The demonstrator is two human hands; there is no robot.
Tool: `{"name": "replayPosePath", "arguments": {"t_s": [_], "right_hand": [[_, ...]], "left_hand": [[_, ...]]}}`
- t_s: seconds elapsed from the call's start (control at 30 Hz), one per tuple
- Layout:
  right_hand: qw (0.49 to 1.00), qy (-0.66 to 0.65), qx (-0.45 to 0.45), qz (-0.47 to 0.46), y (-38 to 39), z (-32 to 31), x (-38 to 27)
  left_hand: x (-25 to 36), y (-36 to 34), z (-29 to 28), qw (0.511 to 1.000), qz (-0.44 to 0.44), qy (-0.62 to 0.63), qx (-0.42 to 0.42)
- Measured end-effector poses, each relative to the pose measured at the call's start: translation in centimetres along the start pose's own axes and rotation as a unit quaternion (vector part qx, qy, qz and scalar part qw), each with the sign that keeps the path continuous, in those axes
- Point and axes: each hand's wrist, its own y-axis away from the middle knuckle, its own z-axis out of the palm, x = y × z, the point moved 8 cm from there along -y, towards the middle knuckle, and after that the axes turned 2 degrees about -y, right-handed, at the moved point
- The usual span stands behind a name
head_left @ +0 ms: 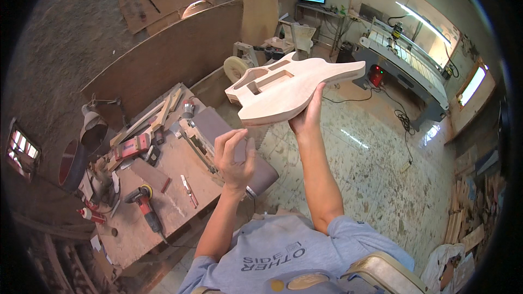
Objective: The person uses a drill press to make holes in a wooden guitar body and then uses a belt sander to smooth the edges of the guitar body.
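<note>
An unfinished, pale wooden electric guitar body [302, 84] is held up in front of me, tilted, with routed cavities in its face. My right hand [309, 113] supports it, thumb along the near edge and the other fingers hidden beneath. Just below the body's near left corner is my left hand [235, 158], its fingers loosely bent and a gap between them and the thumb. Nothing shows in that hand. Its fingertips are very close to the edge; I cannot tell whether they touch it.
On the workbench [139, 239] at left lie a red and black power sander [146, 209], a knife-like tool [189, 191], wood strips and a desk lamp [93, 125]. A large flatbed machine [403, 71] stands at far right, with a cable [403, 120] across the tiled floor. Wood offcuts [463, 218] lean at right.
</note>
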Motion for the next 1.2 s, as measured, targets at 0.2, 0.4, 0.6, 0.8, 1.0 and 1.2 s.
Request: {"name": "replayPosePath", "arguments": {"t_s": [0.2, 0.4, 0.6, 0.8, 1.0, 1.2], "right_hand": [[1.000, -0.007, 0.011, 0.018, 0.9, -0.2, 0.0], [0.999, -0.014, 0.000, 0.035, 0.5, -1.5, 0.3], [0.995, -0.001, -0.012, 0.101, 0.9, -1.4, 1.5], [0.993, 0.011, 0.014, 0.116, 1.1, -2.3, 1.8], [0.994, 0.044, 0.007, 0.095, 1.3, -1.4, 1.3], [0.996, 0.033, 0.038, 0.077, 1.4, -2.6, 1.1]], "left_hand": [[-1.1, -1.0, 1.1, 0.998, -0.054, -0.017, -0.030], [-3.8, -0.4, 2.8, 0.973, -0.163, 0.159, -0.039], [-3.8, -1.3, 3.0, 0.974, -0.163, 0.155, -0.039], [-4.1, -1.3, 3.4, 0.968, -0.205, 0.135, -0.048], [-5.1, -1.0, 3.5, 0.945, -0.260, 0.198, -0.030], [-7.0, -0.5, 2.4, 0.939, -0.259, 0.220, -0.054]]}}
